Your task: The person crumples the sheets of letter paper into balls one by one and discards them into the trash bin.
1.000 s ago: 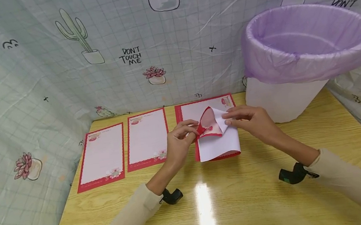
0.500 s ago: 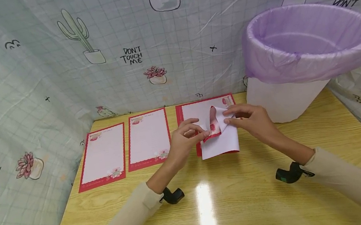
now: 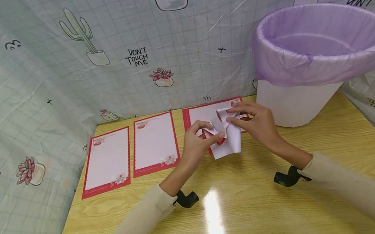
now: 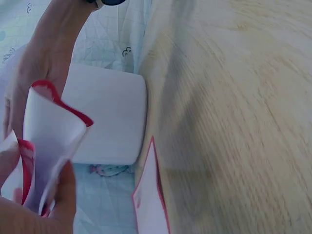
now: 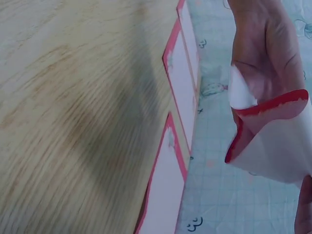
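A sheet of red-bordered letter paper (image 3: 228, 146), white on its back, is folded and creased between my hands. My left hand (image 3: 198, 141) pinches its left side between thumb and fingers. On the other side my right hand (image 3: 257, 121) grips the upper right part with thumb and forefinger. Seen in the left wrist view, the folded paper (image 4: 51, 129) curls into a loose roll with a red edge. In the right wrist view the paper (image 5: 273, 139) bulges below the left hand (image 5: 270, 53), its red border folded over. The paper is held up over the table.
Two flat letter sheets with red borders, a left one (image 3: 107, 161) and a middle one (image 3: 153, 143), lie on the wooden table (image 3: 174, 229). A third sheet (image 3: 201, 113) lies behind my hands. At the back right stands a white bin with a purple liner (image 3: 309, 69).
The paper has been folded and crumpled smaller, its lower flap drawn up. My right hand has moved left and my left hand slightly right, so they are closer together.
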Available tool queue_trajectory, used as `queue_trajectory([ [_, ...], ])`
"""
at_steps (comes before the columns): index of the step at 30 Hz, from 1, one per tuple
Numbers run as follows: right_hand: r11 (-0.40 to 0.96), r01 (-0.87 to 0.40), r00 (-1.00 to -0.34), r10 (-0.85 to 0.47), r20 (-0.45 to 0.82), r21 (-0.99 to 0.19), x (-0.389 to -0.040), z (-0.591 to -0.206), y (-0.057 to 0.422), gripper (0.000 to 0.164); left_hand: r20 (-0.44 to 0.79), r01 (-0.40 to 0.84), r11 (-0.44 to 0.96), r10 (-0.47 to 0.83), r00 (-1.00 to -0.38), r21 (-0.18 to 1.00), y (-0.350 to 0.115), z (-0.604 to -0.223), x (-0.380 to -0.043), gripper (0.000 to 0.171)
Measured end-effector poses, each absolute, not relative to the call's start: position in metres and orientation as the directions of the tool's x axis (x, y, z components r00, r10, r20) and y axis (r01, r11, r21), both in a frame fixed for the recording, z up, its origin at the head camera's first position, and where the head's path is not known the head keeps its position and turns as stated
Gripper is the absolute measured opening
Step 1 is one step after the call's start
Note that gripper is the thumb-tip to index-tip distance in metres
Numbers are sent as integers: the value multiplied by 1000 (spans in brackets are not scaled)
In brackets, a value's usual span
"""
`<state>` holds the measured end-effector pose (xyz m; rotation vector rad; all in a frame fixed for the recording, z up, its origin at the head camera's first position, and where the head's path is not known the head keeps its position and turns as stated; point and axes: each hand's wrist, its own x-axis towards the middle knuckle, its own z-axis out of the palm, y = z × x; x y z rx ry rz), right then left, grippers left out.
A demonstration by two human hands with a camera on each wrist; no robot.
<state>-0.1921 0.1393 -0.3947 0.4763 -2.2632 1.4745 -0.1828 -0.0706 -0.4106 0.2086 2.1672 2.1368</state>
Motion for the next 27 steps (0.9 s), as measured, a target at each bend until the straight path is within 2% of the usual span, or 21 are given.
queue_trajectory([
  [5,374,-491,-858,-49,511,-787,-194,-395,132,24,60,67,104,66,-996,992,-65,-411,-185,35],
  [9,342,-479,-871,-68,486,-809,-194,-395,131,24,87,88,103,14,-996,991,-64,-413,-187,36],
  [14,305,-470,-881,-222,418,-828,-198,-394,144,34,101,101,107,9,-995,989,-71,-413,-191,39],
  [17,271,-467,-864,-343,369,-842,-199,-391,154,48,118,125,140,59,-991,982,-79,-411,-192,47],
  [19,280,-471,-849,-401,344,-837,-198,-388,159,51,152,168,169,107,-983,971,-84,-409,-194,53],
  [22,339,-478,-844,-432,317,-810,-195,-384,162,46,235,272,234,175,-956,934,-89,-405,-195,54],
  [27,339,-348,-903,-374,214,-874,-189,-376,157,23,398,453,334,222,-890,827,-88,-399,-194,36],
])
